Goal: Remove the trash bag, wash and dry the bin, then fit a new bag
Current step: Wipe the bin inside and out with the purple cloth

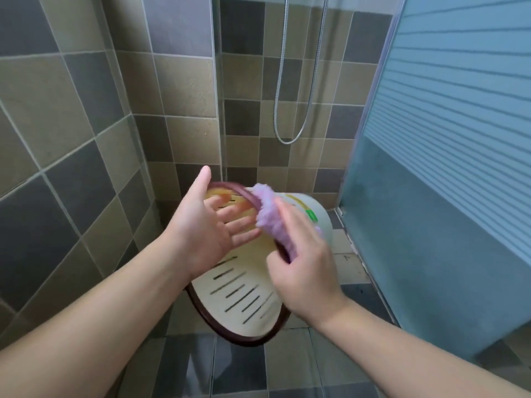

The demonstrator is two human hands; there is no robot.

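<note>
A cream bin (244, 294) (slotted with dark slits) is edged by a maroon rim (244, 341). A lilac cloth (268, 214) is seen. Tan and grey checks are borne by the tiles (86, 139).

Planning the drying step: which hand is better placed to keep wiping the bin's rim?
The right hand. It already holds the purple cloth against the dark rim of the bin. The left hand is open inside the bin's mouth, seemingly steadying it.
</note>
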